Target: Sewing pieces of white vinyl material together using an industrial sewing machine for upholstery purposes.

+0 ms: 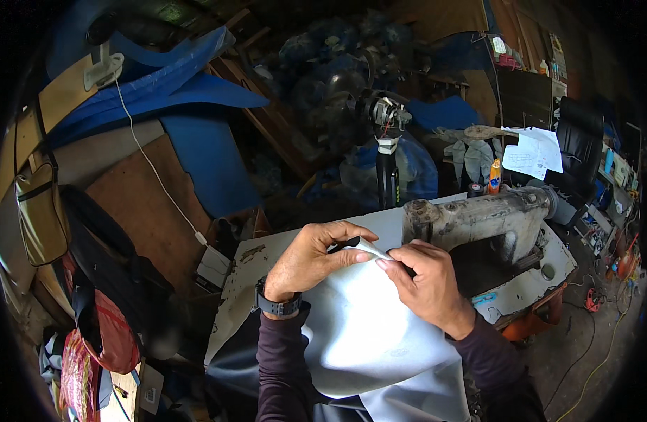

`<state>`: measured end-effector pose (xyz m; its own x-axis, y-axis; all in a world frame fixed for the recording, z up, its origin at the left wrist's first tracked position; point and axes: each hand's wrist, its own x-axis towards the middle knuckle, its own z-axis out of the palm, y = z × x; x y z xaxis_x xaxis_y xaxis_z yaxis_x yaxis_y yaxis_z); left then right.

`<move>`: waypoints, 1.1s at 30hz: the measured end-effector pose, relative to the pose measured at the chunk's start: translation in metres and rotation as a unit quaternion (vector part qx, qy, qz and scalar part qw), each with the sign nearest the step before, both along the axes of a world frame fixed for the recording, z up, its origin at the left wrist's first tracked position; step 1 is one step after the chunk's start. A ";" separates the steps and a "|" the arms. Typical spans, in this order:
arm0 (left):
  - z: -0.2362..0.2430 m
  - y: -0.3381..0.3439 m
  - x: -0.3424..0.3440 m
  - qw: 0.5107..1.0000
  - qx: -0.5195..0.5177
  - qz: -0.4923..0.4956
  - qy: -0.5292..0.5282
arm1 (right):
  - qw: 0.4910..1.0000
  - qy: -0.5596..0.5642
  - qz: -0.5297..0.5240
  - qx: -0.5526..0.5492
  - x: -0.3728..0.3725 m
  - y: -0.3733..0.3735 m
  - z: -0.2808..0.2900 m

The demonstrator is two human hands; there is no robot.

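Note:
A large glossy sheet of vinyl-like material (358,316), pale grey on one face and black on the other, hangs from both hands over the front of the table. My left hand (316,260) is closed on its upper edge, where a small fold shows the black face between thumb and fingers. Just to the right, my right hand (425,278) pinches the same folded edge, close to the left fingertips. Beyond my right hand stands an old sewing machine (471,221) with a worn, stained body.
The white table top (260,260) has peeling paint. A light-blue tool (484,299) lies near the sewing machine, an orange bottle (494,176) behind it. A lamp-like device on a black post (387,176) rises at the back. Bags (112,330) hang at left; cables (594,352) cross the floor.

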<state>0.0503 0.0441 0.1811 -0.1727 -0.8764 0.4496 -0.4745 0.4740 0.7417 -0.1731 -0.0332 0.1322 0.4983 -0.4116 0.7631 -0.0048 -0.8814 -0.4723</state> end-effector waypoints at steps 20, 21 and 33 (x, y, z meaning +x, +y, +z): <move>-0.014 -0.014 0.036 0.996 -0.053 -0.017 0.068 | 0.978 0.046 0.128 0.158 -0.033 -0.002 -0.046; -0.015 -0.014 0.037 0.995 -0.059 -0.033 0.076 | 0.966 0.035 0.141 0.213 -0.041 0.002 -0.054; -0.074 0.006 0.011 0.982 -0.025 0.178 0.066 | 0.991 0.011 -0.095 -0.094 -0.042 0.019 -0.100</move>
